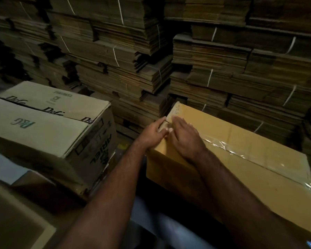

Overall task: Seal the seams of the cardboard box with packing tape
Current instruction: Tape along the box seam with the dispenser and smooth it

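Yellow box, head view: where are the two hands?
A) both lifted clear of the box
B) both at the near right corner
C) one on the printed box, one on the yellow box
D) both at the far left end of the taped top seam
D: the left hand and right hand press together where the clear tape reaches the yellow box edge.

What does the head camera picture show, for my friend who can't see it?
Two hands, the left hand and right hand, press clear tape down at the far end of a yellow cardboard box. A printed box sits to the left, with bundles of flat cardboard behind.
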Demonstrator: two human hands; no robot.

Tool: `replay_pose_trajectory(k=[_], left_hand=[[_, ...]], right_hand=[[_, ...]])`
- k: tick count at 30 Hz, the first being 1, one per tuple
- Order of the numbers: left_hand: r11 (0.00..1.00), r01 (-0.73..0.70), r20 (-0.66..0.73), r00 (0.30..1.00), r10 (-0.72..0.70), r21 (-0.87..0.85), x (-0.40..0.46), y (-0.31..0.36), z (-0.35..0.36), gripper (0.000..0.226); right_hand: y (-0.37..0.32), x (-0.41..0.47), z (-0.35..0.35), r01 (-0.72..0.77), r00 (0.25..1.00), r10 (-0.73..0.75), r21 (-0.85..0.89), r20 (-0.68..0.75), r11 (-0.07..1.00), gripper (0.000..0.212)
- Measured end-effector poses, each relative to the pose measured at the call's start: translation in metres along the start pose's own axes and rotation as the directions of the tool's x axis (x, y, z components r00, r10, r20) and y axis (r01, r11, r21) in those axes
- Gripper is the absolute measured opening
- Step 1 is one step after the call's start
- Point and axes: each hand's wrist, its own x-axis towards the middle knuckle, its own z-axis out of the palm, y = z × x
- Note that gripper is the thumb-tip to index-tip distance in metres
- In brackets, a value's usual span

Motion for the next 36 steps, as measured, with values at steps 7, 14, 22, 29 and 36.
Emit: replay_pose_trajectory(k=[7,14,22,29,36], left_hand=[[0.997,0.054,0.221,0.975,-0.04,-0.057,0.013,-0.017,-0.012,0.056],[0.949,0.104,0.226,0.973,-0.036,-0.296,0.028,-0.015,-0.012,0.069],[0.981,-0.104,0.149,0.986,0.08,0.165,0.035,-0.004,-0.012,0.053],[0.806,-0.244,-0.227,0.88,0.418,0.539,-0.046,0.006,0.057,0.071],[0.592,-0.233,-0.074,0.892,0.446,0.771,-0.009,-0.001,0.066,0.089]], right_hand=[[-0.011,0.017,0.013,-0.06,0.998,0.06,-0.005,-0.032,0.998,0.054],[-0.002,0.016,0.011,-0.109,0.993,0.109,-0.004,-0.044,0.994,0.055],[0.019,0.023,0.006,-0.183,0.981,0.179,-0.052,-0.078,0.982,0.057],[0.091,0.031,-0.031,-0.483,0.875,0.476,-0.085,-0.092,0.871,0.073],[0.157,-0.003,-0.063,-0.587,0.808,0.589,-0.135,-0.031,0.798,0.075]])
